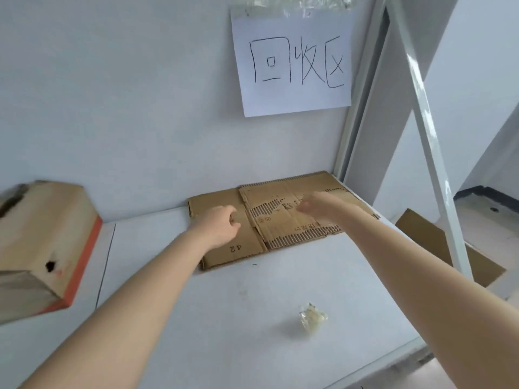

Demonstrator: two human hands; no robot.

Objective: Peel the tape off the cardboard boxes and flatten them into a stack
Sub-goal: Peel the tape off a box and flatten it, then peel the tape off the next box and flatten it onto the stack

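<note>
Cardboard (280, 223), flat under fingers: done. Left hand (219, 227) curled, empty; right hand (317, 205) loosely spread. Tape wad (313, 318), short of fingers: peeled. Box (42, 242), left of fingers: remaining.

Recycling corner in plain storage or work room. White paper sheet with handwritten black characters 回收区 (292, 60) taped to pale grey wall (112, 94). White laminate shelf top (224, 304) in white-painted metal frame (442, 192). Flattened brown corrugated cardboard pieces (280, 220) stacked under sign. Brown cardboard box with orange edge (47, 242) at left. More brown cardboard (421, 237) lower down at right.
</note>
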